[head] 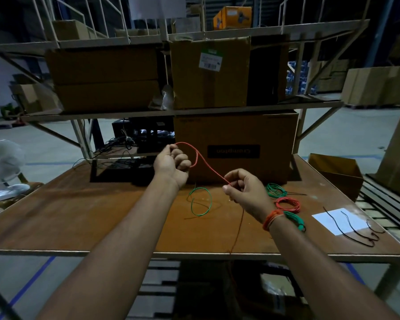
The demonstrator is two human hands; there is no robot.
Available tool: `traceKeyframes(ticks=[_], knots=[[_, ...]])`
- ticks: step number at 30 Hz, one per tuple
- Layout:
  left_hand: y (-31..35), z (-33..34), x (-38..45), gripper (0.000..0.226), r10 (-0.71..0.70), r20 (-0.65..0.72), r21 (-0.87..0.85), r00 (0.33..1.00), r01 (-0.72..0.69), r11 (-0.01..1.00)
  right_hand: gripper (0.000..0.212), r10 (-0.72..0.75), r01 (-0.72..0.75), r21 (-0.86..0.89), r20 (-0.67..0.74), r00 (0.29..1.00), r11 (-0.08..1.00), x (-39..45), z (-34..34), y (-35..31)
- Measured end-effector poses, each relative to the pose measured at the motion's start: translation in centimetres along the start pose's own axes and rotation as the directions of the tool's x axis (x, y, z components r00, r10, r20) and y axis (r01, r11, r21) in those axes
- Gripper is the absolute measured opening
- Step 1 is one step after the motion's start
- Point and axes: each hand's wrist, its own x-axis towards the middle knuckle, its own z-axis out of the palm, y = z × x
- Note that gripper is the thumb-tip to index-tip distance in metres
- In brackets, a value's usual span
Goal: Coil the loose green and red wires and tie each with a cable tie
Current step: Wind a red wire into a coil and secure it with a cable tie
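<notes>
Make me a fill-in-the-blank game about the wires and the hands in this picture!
1. Both hands, the left hand and the right hand, hold a wire whose colour is ____.
2. The loose wire lying uncoiled on the table is ____.
3. The black cable ties lie partly on a sheet of white ____.
4. The number of coils already made beside the right wrist is ____.

Missing words: red; green; paper; three

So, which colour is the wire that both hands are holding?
Red. The wire runs between the left hand and right hand; head view.
</notes>
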Motion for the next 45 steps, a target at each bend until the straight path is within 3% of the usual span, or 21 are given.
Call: traceKeyframes(ticks=[5,9,11,14,17,21,23,26,28,31,33,35,38,42,45], knots=[[0.3,-0.6,0.4,0.046,0.125,-0.106,-0.025,0.987,-0.128,0.991,0.021,-0.140,0.111,-0.140,-0.217,0.966,0.984,-1.0,0.2,0.7],[-0.9,-0.8,-0.2,0.036,0.227,-0.001,0.203,0.974,-0.222,0.954,0.013,-0.278,0.233,-0.317,-0.103,0.955,0.919,-1.2,0.5,-0.1],[-1.5,-1.0,-0.6,0.032,0.280,0.146,0.471,0.949,-0.315,0.824,0.015,-0.366,0.335,-0.341,-0.031,0.930,0.878,-1.1,0.6,-1.1],[-2.3,-1.5,-1.1,0.032,0.235,0.368,0.740,0.899,-0.437,0.512,0.014,-0.471,0.435,-0.343,-0.027,0.882,0.833,-0.6,0.6,-2.8],[-2.9,-2.0,-1.9,0.033,0.149,0.478,0.828,0.866,-0.500,0.254,0.012,-0.514,0.464,-0.360,-0.053,0.856,0.809,0.2,0.3,-4.0],[-3.6,-2.0,-2.9,0.041,0.032,0.519,0.847,0.854,-0.518,0.119,0.012,-0.479,0.419,-0.368,-0.086,0.873,0.830,0.9,0.0,-4.5],[-3.3,-1.6,-3.3,0.044,-0.061,0.468,0.879,0.881,-0.457,0.138,0.013,-0.430,0.378,-0.332,-0.099,0.898,0.865,1.2,-0.2,-4.1],[-2.4,-1.6,-3.5,0.039,-0.237,0.380,0.866,0.894,-0.254,0.431,0.007,-0.318,0.292,-0.188,-0.125,0.940,0.938,1.1,-0.3,-3.1],[-1.8,-1.9,-3.5,0.037,-0.325,0.347,0.763,0.880,-0.063,0.644,0.010,-0.228,0.221,-0.070,-0.131,0.965,0.973,0.9,-0.1,-2.5],[-1.8,-2.3,-3.6,0.037,-0.373,0.328,0.605,0.868,0.110,0.788,0.018,-0.093,0.104,0.156,-0.081,0.992,0.982,0.5,0.6,-2.1],[-2.0,-2.2,-3.5,0.037,-0.322,0.274,0.600,0.906,0.100,0.793,0.018,-0.032,0.048,0.269,-0.064,0.997,0.962,0.3,1.2,-2.1],[-2.2,-2.1,-3.3,0.036,-0.239,0.206,0.652,0.949,0.048,0.756,0.010,-0.044,0.076,0.229,-0.142,0.989,0.971,0.1,1.7,-2.0],[-2.3,-2.2,-3.5,0.035,-0.159,0.169,0.780,0.973,-0.033,0.625,0.008,-0.200,0.191,-0.061,-0.241,0.950,0.980,0.0,1.9,-1.9],[-3.0,-2.3,-4.0,0.036,-0.136,0.197,0.886,0.971,-0.117,0.448,0.012,-0.442,0.356,-0.423,-0.123,0.889,0.834,0.4,1.8,-2.6],[-3.2,-2.3,-4.1,0.038,-0.173,0.182,0.851,0.968,-0.066,0.521,0.015,-0.420,0.323,-0.445,-0.139,0.897,0.835,0.5,2.3,-3.4]])
